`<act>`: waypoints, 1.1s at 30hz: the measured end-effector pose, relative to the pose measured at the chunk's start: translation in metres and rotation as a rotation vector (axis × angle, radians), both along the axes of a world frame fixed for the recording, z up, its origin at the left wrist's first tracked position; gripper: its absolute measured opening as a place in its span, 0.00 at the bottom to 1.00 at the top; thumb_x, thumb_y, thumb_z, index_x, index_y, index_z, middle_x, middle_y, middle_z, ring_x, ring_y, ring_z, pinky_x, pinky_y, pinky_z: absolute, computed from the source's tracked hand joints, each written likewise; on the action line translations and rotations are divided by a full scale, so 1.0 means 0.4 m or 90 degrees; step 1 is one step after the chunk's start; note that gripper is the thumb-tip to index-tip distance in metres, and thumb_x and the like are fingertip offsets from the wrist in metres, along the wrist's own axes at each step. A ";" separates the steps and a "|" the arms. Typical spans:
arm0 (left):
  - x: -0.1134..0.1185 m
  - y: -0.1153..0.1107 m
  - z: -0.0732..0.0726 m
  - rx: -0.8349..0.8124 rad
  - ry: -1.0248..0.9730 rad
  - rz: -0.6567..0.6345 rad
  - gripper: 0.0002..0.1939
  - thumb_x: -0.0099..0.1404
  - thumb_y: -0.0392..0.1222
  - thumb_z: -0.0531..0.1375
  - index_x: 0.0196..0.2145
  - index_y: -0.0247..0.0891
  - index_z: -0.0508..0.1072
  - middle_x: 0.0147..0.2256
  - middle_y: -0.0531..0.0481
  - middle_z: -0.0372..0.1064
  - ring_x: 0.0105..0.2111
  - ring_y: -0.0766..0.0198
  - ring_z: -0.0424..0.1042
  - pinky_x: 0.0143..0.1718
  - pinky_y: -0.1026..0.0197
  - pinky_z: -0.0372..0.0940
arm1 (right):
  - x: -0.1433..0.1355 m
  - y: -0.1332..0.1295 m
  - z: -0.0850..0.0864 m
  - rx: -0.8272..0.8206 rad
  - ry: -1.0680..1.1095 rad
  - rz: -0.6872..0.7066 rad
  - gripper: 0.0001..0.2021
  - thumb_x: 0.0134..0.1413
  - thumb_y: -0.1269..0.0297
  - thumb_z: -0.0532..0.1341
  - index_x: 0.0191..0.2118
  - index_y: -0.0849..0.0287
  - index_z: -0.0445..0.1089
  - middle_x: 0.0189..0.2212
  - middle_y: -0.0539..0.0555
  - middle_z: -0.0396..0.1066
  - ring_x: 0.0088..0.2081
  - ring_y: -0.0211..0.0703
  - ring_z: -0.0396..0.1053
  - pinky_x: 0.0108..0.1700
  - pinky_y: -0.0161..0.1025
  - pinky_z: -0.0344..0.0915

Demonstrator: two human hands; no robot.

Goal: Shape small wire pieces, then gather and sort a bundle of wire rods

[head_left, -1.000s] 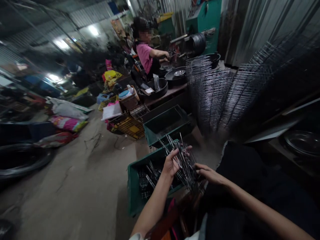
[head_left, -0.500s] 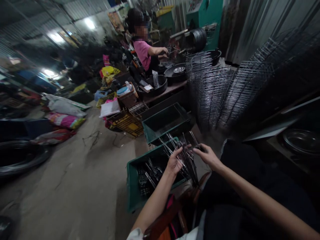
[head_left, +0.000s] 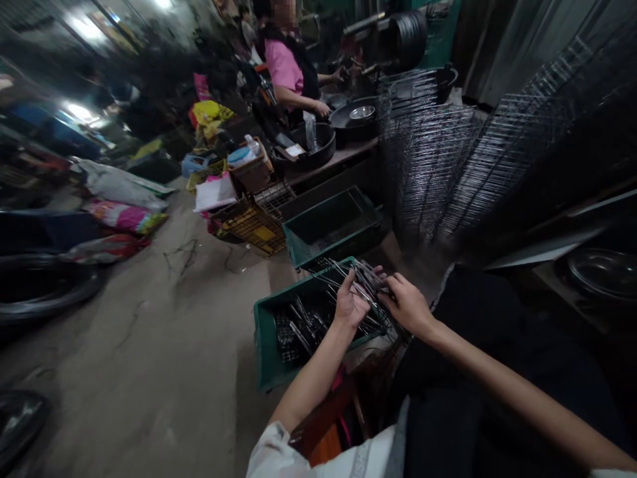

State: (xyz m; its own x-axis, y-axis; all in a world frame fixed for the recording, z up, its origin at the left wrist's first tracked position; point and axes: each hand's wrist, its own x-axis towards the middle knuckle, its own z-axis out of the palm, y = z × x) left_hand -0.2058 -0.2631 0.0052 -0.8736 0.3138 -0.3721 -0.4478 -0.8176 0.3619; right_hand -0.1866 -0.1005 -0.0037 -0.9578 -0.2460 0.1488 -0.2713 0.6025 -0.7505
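My left hand (head_left: 351, 303) grips a bundle of thin metal rods (head_left: 359, 287) from below, over the near green crate (head_left: 266, 345). My right hand (head_left: 409, 307) closes on the same bundle from the right side. The rods fan out toward the upper left, above more loose metal parts lying inside the crate. A second green crate (head_left: 332, 229) stands just beyond, with little visible in it.
Stacks of wire racks (head_left: 438, 166) lean at the right. A person in a pink shirt (head_left: 284, 63) works at a bench with dark round pans (head_left: 351, 119). A yellow basket (head_left: 251, 229), bags (head_left: 124, 216) and a tyre (head_left: 42, 285) lie on the concrete floor.
My right hand rose along the bundle and now grips it near the left hand. The rods tilted from steep to flatter over the crate. The view tipped downward.
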 end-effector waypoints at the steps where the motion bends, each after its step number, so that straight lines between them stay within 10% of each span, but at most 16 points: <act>1: 0.000 -0.001 0.001 0.001 0.010 0.002 0.20 0.71 0.49 0.51 0.48 0.30 0.71 0.51 0.34 0.66 0.53 0.49 0.67 0.50 0.49 0.65 | 0.006 0.000 -0.001 -0.023 -0.007 0.005 0.09 0.62 0.63 0.56 0.46 0.58 0.63 0.42 0.53 0.64 0.40 0.40 0.64 0.39 0.36 0.57; 5: -0.003 -0.010 0.002 -0.005 0.018 0.033 0.18 0.69 0.50 0.55 0.46 0.33 0.71 0.51 0.35 0.66 0.52 0.47 0.67 0.50 0.46 0.65 | 0.027 0.034 -0.022 -0.172 -0.086 -0.034 0.14 0.61 0.55 0.60 0.44 0.60 0.61 0.37 0.50 0.66 0.37 0.37 0.63 0.40 0.35 0.58; 14: -0.007 -0.002 0.022 0.004 -0.001 0.074 0.17 0.68 0.49 0.57 0.43 0.31 0.74 0.48 0.35 0.67 0.53 0.45 0.66 0.51 0.44 0.63 | 0.075 0.040 -0.122 -0.017 -0.069 0.071 0.25 0.56 0.45 0.61 0.45 0.63 0.56 0.42 0.57 0.59 0.43 0.46 0.55 0.49 0.45 0.54; 19: -0.013 -0.008 0.009 0.006 0.018 0.066 0.20 0.68 0.52 0.56 0.43 0.30 0.73 0.50 0.35 0.67 0.52 0.47 0.67 0.50 0.47 0.65 | 0.069 0.050 -0.112 -0.166 -0.206 0.116 0.17 0.50 0.65 0.61 0.44 0.60 0.55 0.35 0.50 0.61 0.35 0.39 0.58 0.38 0.37 0.58; 33: -0.043 -0.016 -0.039 -0.215 -0.105 0.127 0.10 0.64 0.38 0.61 0.39 0.27 0.68 0.29 0.48 0.69 0.24 0.63 0.69 0.22 0.60 0.65 | 0.086 0.058 0.027 -0.478 -0.321 0.079 0.25 0.57 0.62 0.65 0.56 0.56 0.56 0.51 0.54 0.63 0.53 0.42 0.62 0.54 0.36 0.61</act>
